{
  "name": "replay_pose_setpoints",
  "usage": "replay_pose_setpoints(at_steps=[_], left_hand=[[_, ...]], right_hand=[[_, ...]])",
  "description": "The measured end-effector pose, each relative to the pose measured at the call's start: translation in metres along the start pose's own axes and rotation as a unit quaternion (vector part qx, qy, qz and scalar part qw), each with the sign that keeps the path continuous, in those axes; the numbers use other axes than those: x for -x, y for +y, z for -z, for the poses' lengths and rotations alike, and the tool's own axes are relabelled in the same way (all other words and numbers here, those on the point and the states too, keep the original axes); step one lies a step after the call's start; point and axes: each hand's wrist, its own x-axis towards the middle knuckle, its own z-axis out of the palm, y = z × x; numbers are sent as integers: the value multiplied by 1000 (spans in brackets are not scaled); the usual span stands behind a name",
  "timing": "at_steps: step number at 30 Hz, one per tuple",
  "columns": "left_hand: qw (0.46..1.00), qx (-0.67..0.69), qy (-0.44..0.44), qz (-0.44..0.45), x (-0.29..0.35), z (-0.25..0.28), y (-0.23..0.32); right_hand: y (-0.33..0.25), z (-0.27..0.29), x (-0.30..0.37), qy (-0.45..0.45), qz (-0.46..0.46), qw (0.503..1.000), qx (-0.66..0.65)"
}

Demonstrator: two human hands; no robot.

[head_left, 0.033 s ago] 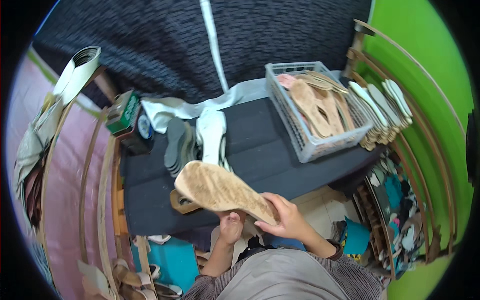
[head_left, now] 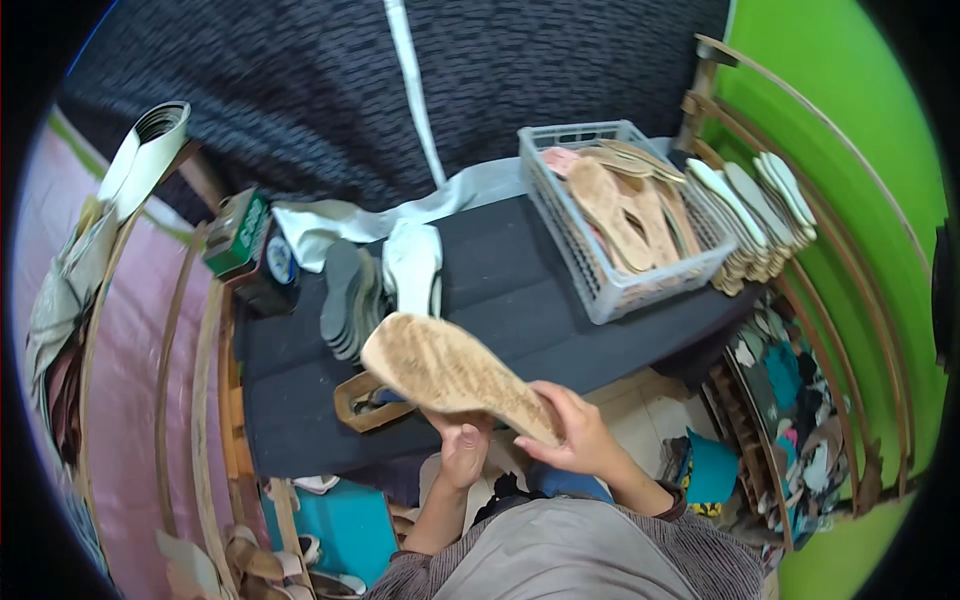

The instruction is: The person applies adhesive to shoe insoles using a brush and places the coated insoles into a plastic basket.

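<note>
A tan shoe insole [head_left: 450, 368] with brown smears over its face is held at a slant above the near edge of the black-covered table [head_left: 490, 275]. My right hand [head_left: 578, 432] grips its narrow end, thumb on the near edge. Under its middle, my left hand [head_left: 462, 452] holds it from below; the thumb shows while the fingers are partly hidden behind the insole. Beyond the wide end stand a stack of dark grey insoles [head_left: 343, 295] and a stack of white ones [head_left: 411, 265]. A tan open-topped holder [head_left: 345, 405] with something blue inside sits to the left.
A clear plastic crate [head_left: 600, 300] of tan insoles stands at the right back. Beside it, more insoles [head_left: 740, 205] lean along a wooden rack. A green-and-dark tin [head_left: 240, 240] is at the left. Below right are a blue bin [head_left: 710, 475] and scraps [head_left: 815, 440].
The view has shifted slightly, so the table things sit a little farther left. The insole's wide end has moved off the tan holder, showing more of it. Both hands keep their hold.
</note>
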Motion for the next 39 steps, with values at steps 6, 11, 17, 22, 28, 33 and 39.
replay_pose_setpoints(at_steps=[6, 11, 17, 22, 28, 33, 39], left_hand=[[977, 48, -118, 173, -10, -23, -7], [969, -15, -87, 230, -7, -21, -15], [985, -43, -5, 168, -23, -34, -45], [991, -33, 46, 124, -40, -69, -85], [992, -23, 59, 109, -46, -114, -133], [987, -35, 129, 90, -35, -128, -152], [979, -71, 174, 84, -29, -131, -151]], right_hand=[[33, 67, 12, 187, -61, 972, 130], [59, 131, -24, 264, -71, 940, 206], [118, 214, -104, 312, -16, 920, 236], [156, 252, -169, 254, -32, 924, 284], [195, 263, -230, 159, -42, 906, 391], [214, 253, -259, -7, -162, 873, 461], [234, 240, -255, -24, -166, 863, 476]])
